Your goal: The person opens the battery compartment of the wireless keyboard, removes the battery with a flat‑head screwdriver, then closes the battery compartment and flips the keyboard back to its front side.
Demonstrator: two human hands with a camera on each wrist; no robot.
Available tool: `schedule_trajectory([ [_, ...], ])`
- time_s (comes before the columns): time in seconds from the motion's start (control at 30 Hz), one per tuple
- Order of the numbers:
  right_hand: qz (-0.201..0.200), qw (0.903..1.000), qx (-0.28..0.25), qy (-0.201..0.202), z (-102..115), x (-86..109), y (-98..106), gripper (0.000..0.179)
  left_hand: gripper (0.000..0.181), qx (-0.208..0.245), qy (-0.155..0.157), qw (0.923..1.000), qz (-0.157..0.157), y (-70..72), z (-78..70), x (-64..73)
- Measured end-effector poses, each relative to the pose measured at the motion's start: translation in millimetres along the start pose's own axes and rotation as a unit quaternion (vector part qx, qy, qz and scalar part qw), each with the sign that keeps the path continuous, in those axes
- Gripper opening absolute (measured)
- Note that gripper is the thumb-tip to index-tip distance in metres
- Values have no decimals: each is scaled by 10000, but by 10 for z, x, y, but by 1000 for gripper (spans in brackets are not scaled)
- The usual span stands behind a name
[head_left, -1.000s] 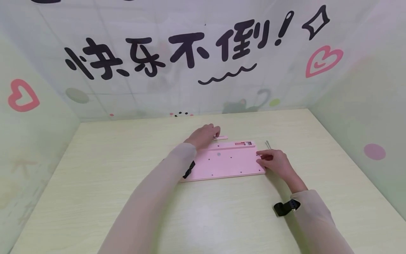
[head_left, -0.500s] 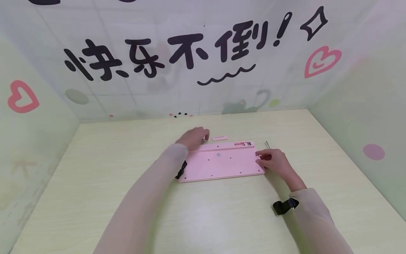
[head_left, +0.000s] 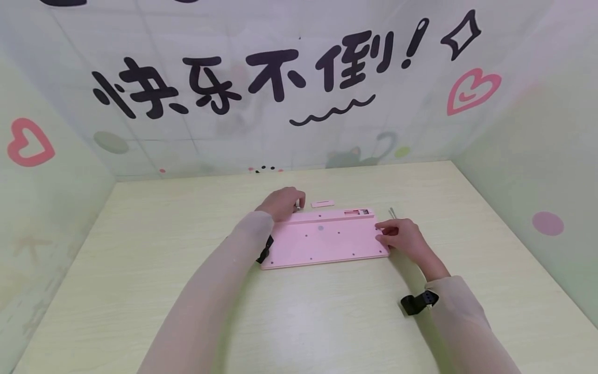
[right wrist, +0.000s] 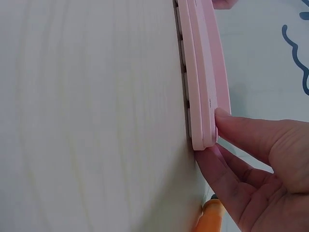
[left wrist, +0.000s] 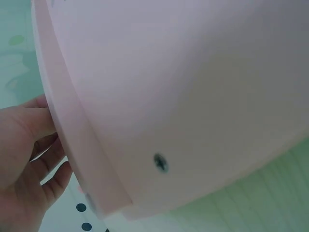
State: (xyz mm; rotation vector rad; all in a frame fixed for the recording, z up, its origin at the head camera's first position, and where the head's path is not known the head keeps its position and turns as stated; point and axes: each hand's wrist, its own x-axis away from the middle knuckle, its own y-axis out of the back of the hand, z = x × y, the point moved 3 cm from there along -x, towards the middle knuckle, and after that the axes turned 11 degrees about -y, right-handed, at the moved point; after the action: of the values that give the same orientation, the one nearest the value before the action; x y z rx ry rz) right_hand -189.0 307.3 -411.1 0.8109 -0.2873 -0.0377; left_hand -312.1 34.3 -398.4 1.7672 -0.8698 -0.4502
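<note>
A pink keyboard [head_left: 322,239] lies upside down on the table, its underside dotted with screws. The battery compartment [head_left: 357,212] at its back right is uncovered. My right hand [head_left: 404,236] pinches the keyboard's right edge, thumb above and fingers beneath, as the right wrist view confirms. At the back left edge of the keyboard is my left hand [head_left: 283,203], fingers bent; a small silvery spot shows at its fingertips, too small to identify. In the left wrist view the keyboard's raised rim [left wrist: 72,106] hides those fingertips. Behind the keyboard lies a pink battery cover [head_left: 322,203].
A slim metal thing [head_left: 392,212] lies beyond the right hand. In the right wrist view an orange handle [right wrist: 211,216] shows under that hand. Printed walls enclose the table [head_left: 289,317] at the back and both sides.
My left hand has moved left, away from the battery cover to the keyboard's back left edge, the silvery spot moving with it. The right hand keeps its hold; keyboard and cover stay put.
</note>
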Motion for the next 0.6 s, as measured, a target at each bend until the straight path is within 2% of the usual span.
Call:
schedule_trajectory([
  [0.6, -68, 10000, 51, 14, -23, 5, 4, 32, 24, 328, 43, 9991, -247, 3, 17, 46],
])
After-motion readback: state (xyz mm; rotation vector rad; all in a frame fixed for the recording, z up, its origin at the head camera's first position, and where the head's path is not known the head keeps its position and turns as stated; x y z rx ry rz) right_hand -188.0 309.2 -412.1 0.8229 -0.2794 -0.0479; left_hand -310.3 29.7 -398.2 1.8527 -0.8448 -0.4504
